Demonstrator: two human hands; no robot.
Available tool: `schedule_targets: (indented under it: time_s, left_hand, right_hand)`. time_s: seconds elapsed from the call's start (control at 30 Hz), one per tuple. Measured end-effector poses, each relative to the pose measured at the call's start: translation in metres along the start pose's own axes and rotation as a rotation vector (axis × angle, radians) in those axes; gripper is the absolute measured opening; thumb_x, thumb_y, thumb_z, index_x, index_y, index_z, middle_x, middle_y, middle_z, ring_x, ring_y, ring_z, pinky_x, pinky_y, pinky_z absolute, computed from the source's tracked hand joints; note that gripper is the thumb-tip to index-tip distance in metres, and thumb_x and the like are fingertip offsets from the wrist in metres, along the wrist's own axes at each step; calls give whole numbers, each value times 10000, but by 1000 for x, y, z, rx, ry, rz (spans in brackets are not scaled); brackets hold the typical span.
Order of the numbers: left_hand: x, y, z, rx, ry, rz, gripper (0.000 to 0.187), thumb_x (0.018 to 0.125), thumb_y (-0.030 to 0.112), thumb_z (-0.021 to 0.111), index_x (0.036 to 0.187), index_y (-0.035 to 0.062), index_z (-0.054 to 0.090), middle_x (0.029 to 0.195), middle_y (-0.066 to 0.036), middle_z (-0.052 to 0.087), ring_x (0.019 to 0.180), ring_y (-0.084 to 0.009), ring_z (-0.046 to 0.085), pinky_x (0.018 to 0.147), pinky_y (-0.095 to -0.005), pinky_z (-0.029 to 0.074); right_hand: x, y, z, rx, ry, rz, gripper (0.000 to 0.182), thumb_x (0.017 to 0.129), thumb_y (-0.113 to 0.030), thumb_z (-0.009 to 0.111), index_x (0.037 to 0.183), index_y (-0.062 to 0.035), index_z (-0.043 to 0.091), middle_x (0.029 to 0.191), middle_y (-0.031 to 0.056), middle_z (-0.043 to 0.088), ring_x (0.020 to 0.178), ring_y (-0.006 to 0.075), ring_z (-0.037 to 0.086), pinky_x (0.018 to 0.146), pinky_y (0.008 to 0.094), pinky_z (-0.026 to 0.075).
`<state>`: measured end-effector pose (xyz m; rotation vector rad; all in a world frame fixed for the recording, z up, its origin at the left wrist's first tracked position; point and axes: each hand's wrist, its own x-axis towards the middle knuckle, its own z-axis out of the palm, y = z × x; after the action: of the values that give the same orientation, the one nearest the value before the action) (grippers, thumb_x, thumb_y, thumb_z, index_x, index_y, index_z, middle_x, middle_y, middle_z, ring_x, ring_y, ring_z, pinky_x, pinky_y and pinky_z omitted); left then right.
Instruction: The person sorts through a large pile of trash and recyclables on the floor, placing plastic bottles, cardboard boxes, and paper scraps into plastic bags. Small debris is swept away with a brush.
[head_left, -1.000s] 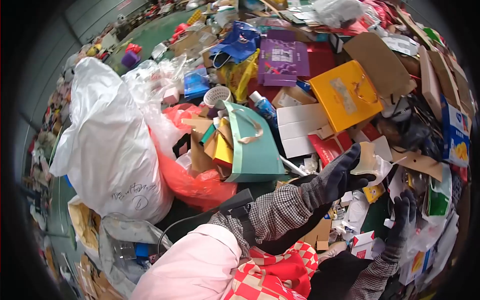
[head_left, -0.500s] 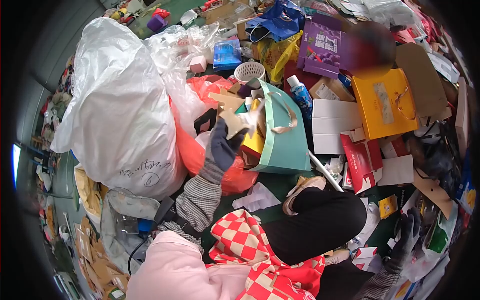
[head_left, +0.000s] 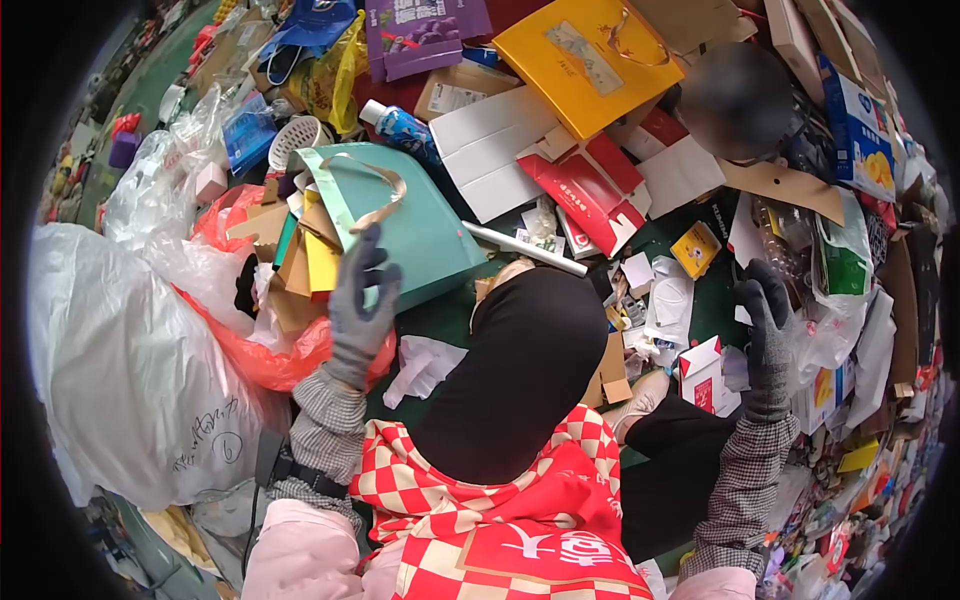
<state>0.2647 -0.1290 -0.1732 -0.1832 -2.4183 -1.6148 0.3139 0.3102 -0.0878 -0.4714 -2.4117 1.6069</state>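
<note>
My left hand (head_left: 362,308), in a grey work glove, is raised with its fingers apart and nothing in it. Just beyond it lies a teal paper gift bag (head_left: 430,250) with a ribbon handle, tilted on its side. Cardboard pieces (head_left: 292,270) and a yellow box (head_left: 322,262) sit at the bag's mouth, beside a red plastic bag (head_left: 255,350). My right hand (head_left: 768,335), gloved too, hovers at the right with fingers slightly bent and spread, holding nothing that I can see. Nearest to it is a clear plastic bag (head_left: 825,335).
A big white sack (head_left: 140,370) bulges at the left. Ahead lie a yellow-orange gift box (head_left: 585,65), a red box (head_left: 590,195), a white tube (head_left: 525,248) and a spray can (head_left: 400,130). Heaped cartons and wrappers line the right side. My bent knee (head_left: 515,370) rises in the middle.
The beige cardboard piece has left my left hand, which is now open. My right hand has risen farther into view. The view has swung to the right.
</note>
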Motion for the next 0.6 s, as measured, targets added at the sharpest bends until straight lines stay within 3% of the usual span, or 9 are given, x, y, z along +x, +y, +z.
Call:
schedule_targets:
  time_s: [0.13,0.2,0.27,0.3,0.33,0.4,0.47,0.53,0.6]
  left_hand:
    - [26,-68,100,-526,-147,-553,630,807,106,638,1334,51,297,1165,-94,479,831,-104,547,561,-195,449]
    - [54,-111,144,-537,-63,-688,699,783,192,679,1335,23,284,1129,-122,502,884,-144,528,661,-254,460]
    - [82,-208,188,-315,73,-594,806,741,296,715,1331,-18,266,1130,-154,504,985,-209,493,830,-316,423]
    - [105,-231,187,-500,-92,-707,917,719,219,745,1378,53,129,1222,-141,418,793,-128,514,704,-241,454]
    - [120,-257,202,-397,44,-772,973,688,241,770,1379,61,109,1210,-136,434,998,-184,487,816,-287,422]
    - [144,-265,216,-344,184,-793,952,704,218,751,1383,66,101,1260,-147,412,1162,-207,395,948,-330,341]
    - [163,-291,230,-291,315,-891,1112,626,320,797,1396,-15,68,1361,-208,307,1170,-277,413,991,-360,319]
    - [170,-329,237,-372,241,-986,1052,639,316,798,1402,65,119,1307,-186,374,1109,-295,471,877,-466,431]
    - [165,-292,238,-613,62,-1200,894,668,325,782,1334,57,248,1227,-156,460,1040,-262,522,772,-440,493]
  right_hand:
    - [-12,-5,-8,85,49,101,385,890,-145,545,1226,21,461,1081,73,551,946,124,531,851,256,427]
    - [-11,3,-15,62,76,133,400,891,-132,537,1244,28,436,1129,89,532,989,139,524,881,269,415]
    - [-12,1,-15,91,91,103,396,888,-122,537,1241,29,440,1133,96,532,1002,145,525,886,278,415]
    - [-11,9,-19,64,106,90,399,880,-101,540,1243,28,439,1155,105,530,1014,159,531,896,287,412]
    - [-10,10,-22,17,89,97,403,877,-96,542,1245,29,437,1161,108,529,1015,161,531,898,288,411]
    - [-8,0,-22,-82,57,123,412,871,-86,545,1249,32,433,1173,114,527,1017,163,531,901,292,409]
    - [-4,2,-20,-40,77,181,419,864,-75,542,1251,40,428,1199,122,512,1010,168,532,902,293,408]
    - [0,6,-18,-28,78,212,420,861,-71,542,1248,43,428,1206,123,505,1004,169,534,899,295,410]
    - [5,15,-12,-21,52,253,416,844,-49,543,1239,34,441,1199,122,505,998,173,537,880,295,423]
